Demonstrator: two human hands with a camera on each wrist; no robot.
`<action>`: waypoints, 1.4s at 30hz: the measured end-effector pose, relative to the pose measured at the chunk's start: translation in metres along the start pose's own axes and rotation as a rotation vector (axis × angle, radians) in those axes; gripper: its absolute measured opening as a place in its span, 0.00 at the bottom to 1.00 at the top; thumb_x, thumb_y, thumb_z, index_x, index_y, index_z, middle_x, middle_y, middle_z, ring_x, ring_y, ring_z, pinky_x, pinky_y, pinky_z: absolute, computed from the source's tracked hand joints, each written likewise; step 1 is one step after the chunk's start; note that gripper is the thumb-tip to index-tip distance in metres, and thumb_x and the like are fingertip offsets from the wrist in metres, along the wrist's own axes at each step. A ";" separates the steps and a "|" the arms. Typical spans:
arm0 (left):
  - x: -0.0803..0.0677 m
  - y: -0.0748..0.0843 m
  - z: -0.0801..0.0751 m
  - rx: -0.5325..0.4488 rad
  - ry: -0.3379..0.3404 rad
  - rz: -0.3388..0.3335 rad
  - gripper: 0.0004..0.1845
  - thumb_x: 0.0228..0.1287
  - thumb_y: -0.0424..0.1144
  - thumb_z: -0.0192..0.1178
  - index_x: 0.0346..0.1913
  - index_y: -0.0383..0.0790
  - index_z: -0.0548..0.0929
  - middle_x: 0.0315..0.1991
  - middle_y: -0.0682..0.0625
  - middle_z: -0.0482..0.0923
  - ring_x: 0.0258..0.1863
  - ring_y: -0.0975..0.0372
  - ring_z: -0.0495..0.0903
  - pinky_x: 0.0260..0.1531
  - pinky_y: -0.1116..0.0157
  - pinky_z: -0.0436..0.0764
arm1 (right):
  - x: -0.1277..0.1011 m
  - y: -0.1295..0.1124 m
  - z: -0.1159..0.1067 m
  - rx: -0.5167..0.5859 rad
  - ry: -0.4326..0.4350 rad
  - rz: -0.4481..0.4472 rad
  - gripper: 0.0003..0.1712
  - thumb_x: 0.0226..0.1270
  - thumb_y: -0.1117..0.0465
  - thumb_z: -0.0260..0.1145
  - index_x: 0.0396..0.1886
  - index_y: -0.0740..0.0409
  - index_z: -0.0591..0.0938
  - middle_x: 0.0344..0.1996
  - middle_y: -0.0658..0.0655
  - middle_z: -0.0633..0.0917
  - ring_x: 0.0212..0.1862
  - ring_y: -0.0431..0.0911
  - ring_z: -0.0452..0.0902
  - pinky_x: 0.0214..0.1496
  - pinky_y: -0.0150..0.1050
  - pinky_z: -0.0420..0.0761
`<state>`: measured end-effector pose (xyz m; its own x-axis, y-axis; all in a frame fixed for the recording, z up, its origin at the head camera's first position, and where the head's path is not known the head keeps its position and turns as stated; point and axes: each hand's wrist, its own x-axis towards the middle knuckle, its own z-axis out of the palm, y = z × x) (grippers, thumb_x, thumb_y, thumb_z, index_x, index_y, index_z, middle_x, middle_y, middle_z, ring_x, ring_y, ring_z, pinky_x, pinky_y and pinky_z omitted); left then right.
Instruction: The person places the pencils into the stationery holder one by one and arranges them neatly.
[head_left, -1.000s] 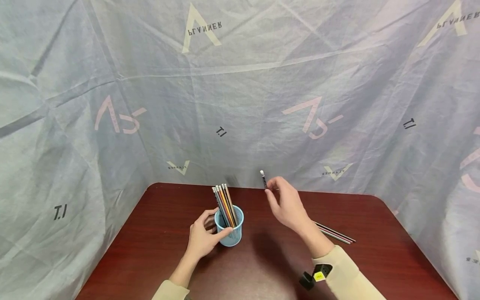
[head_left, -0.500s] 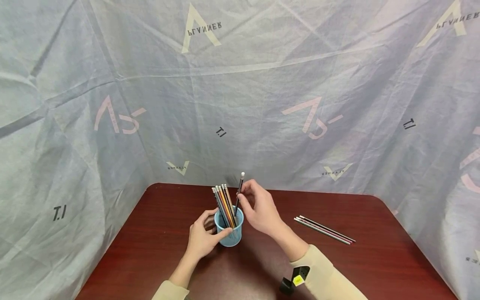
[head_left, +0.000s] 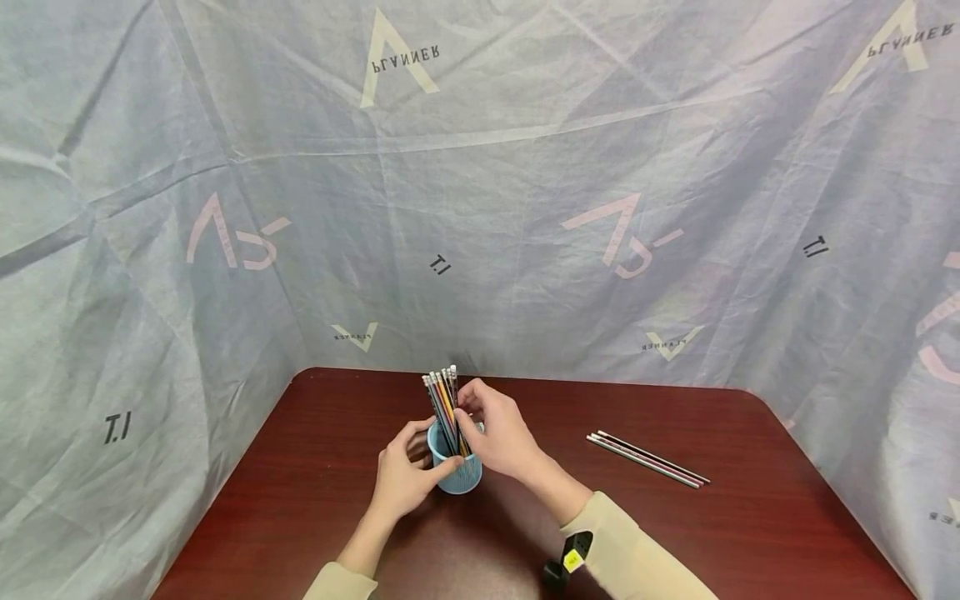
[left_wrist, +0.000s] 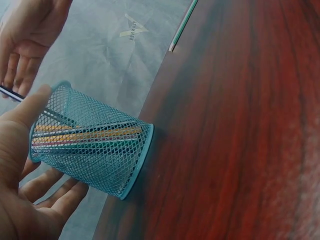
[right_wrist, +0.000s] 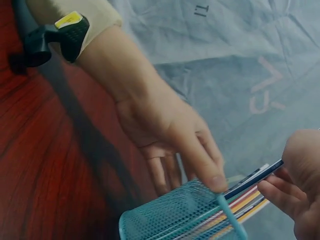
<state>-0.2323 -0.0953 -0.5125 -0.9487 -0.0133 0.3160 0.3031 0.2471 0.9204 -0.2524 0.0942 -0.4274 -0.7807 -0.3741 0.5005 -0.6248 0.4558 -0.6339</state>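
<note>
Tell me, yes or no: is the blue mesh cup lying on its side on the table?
No: the blue mesh cup stands upright on the table, pencils sticking up from it, with the left hand holding it.

Both forearms reach forward in cream sleeves. The left hand [head_left: 401, 477] curls its fingers [left_wrist: 56, 200] in a cupped grip, while the right hand [head_left: 498, 435] pinches with thumb and fingers [right_wrist: 280, 196] just beside it.

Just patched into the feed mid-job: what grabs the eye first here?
Mid-table, a blue mesh cup packed with upright pencils stands out against the dark red table. The left hand grips the cup's side, while the right hand pinches a dark pencil among the others at its rim. To the right, a few loose pencils lie flat on the table.
</note>
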 end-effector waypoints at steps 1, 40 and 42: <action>0.000 0.000 0.000 0.004 -0.002 -0.004 0.36 0.50 0.42 0.86 0.64 0.47 0.84 0.54 0.44 0.91 0.55 0.49 0.91 0.53 0.47 0.90 | 0.000 0.001 0.001 -0.011 -0.006 0.009 0.06 0.76 0.66 0.68 0.46 0.56 0.78 0.39 0.52 0.86 0.42 0.43 0.87 0.46 0.40 0.91; 0.000 -0.003 0.000 0.078 0.007 0.018 0.29 0.52 0.43 0.85 0.56 0.45 0.84 0.48 0.47 0.93 0.51 0.49 0.92 0.50 0.53 0.92 | 0.007 0.012 0.022 -0.218 -0.161 0.032 0.03 0.69 0.66 0.73 0.37 0.57 0.86 0.32 0.53 0.91 0.33 0.41 0.87 0.35 0.27 0.84; 0.000 -0.002 0.000 0.076 0.008 0.016 0.29 0.51 0.43 0.85 0.56 0.45 0.84 0.48 0.47 0.93 0.51 0.50 0.92 0.50 0.53 0.92 | 0.006 0.013 0.021 -0.211 -0.156 0.031 0.03 0.69 0.66 0.73 0.38 0.56 0.86 0.33 0.53 0.91 0.34 0.41 0.88 0.35 0.28 0.84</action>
<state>-0.2329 -0.0955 -0.5146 -0.9429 -0.0165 0.3328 0.3102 0.3206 0.8950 -0.2647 0.0812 -0.4449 -0.7992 -0.4694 0.3755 -0.6011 0.6217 -0.5022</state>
